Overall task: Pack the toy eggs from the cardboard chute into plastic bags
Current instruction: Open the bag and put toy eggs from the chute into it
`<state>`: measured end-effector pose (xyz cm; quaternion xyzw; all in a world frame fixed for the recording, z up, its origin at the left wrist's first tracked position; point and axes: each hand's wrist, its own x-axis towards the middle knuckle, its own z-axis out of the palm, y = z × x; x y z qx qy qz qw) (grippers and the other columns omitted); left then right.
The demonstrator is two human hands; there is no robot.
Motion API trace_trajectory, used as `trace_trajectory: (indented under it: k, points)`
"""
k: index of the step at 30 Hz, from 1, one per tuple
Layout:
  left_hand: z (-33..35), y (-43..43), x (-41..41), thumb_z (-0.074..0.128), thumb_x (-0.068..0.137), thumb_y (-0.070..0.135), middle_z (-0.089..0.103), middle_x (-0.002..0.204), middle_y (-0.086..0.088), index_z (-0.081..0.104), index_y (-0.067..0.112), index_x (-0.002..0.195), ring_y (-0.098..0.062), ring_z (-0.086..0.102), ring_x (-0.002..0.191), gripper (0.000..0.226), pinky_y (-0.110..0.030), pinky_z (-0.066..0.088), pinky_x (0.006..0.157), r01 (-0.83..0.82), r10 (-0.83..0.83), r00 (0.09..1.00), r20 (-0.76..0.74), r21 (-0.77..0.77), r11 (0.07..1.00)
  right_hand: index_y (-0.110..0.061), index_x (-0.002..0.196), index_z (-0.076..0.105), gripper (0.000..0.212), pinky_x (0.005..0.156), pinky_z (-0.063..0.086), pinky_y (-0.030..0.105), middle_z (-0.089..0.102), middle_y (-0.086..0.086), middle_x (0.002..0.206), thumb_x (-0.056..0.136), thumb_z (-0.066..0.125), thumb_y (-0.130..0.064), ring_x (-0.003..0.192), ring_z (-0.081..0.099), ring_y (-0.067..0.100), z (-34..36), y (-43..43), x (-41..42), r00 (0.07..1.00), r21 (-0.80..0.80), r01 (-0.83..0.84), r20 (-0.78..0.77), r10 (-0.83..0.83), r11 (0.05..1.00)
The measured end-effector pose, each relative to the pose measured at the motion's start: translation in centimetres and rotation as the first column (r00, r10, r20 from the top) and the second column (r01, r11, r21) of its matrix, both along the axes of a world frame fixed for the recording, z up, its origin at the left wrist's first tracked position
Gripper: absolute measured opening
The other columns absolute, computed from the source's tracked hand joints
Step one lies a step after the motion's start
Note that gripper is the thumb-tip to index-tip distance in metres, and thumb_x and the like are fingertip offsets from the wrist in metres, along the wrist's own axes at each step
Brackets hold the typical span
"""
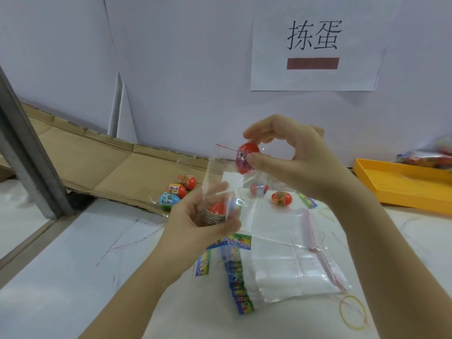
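Red toy egg [245, 155], pinched by the right hand [293, 160], hangs at the mouth of the plastic bag [215, 182]; the left hand [193, 223] grips the bag low, eggs [216, 211] already inside. Filling is under way; next it likely needs dropping straight through the opening

L hand [203, 216] low, palm up, fingers curled round a plastic bag [230, 182], forearm in from bottom-left; R hand [293, 157] higher, thumb + fingertips pinching a red egg [247, 155], forearm from bottom-right.
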<state>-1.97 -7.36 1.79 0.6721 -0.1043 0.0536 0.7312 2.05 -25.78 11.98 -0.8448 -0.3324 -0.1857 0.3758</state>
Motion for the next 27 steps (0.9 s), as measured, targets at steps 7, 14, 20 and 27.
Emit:
trace_trajectory:
  k: [7, 14, 20, 27]
  points:
    - [-0.2, -0.6, -0.4, 0.082, 0.057, 0.013, 0.074, 0.106, 0.006, 0.066, 0.024, 0.113, -0.016, 0.073, 0.094, 0.06, -0.022, 0.057, 0.072, 0.043, -0.042, 0.998, -0.037, 0.028, 0.999, -0.044, 0.093, 0.062, 0.015, 0.103, 0.034, 0.038, 0.066, -0.025, 0.093, 0.08, 0.062, -0.051, 0.11, 0.053, 0.002, -0.7, 0.6, 0.3, 0.996, -0.063, -0.042, -0.077, 0.037, 0.997]
    - [0.3, -0.7, -0.4, 0.078, 0.061, 0.018, 0.076, 0.098, 0.002, 0.069, 0.024, 0.105, -0.021, 0.073, 0.083, 0.045, -0.024, 0.058, 0.068, -0.028, 0.027, 0.999, -0.034, -0.023, 0.999, -0.046, 0.087, 0.066, 0.014, 0.094, 0.011, 0.015, 0.065, -0.022, 0.091, 0.084, 0.064, -0.032, 0.103, 0.043, -0.003, -0.7, 0.7, 0.1, 1.0, -0.168, 0.004, -0.017, -0.007, 0.986]
    - [0.4, -1.2, -0.6, 0.073, 0.068, 0.019, 0.076, 0.097, -0.001, 0.067, 0.016, 0.11, -0.02, 0.073, 0.082, 0.042, -0.024, 0.058, 0.068, -0.004, 0.002, 0.999, -0.048, -0.033, 0.999, -0.045, 0.085, 0.07, 0.016, 0.099, 0.011, 0.031, 0.063, -0.023, 0.095, 0.086, 0.064, -0.031, 0.108, 0.038, -0.003, -0.6, 0.7, 0.0, 0.996, -0.32, -0.031, -0.089, 0.003, 0.947]
    - [0.6, -1.2, -0.7, 0.063, 0.073, 0.044, 0.073, 0.079, 0.01, 0.068, 0.02, 0.104, -0.007, 0.069, 0.069, 0.039, -0.018, 0.054, 0.061, 0.015, -0.011, 0.998, -0.063, 0.064, 0.998, -0.049, 0.097, 0.066, 0.021, 0.108, 0.026, 0.041, 0.063, -0.036, 0.095, 0.082, 0.065, -0.035, 0.105, 0.047, -0.017, -0.4, 0.3, -0.2, 0.975, -0.372, -0.127, -0.216, 0.047, 0.92]
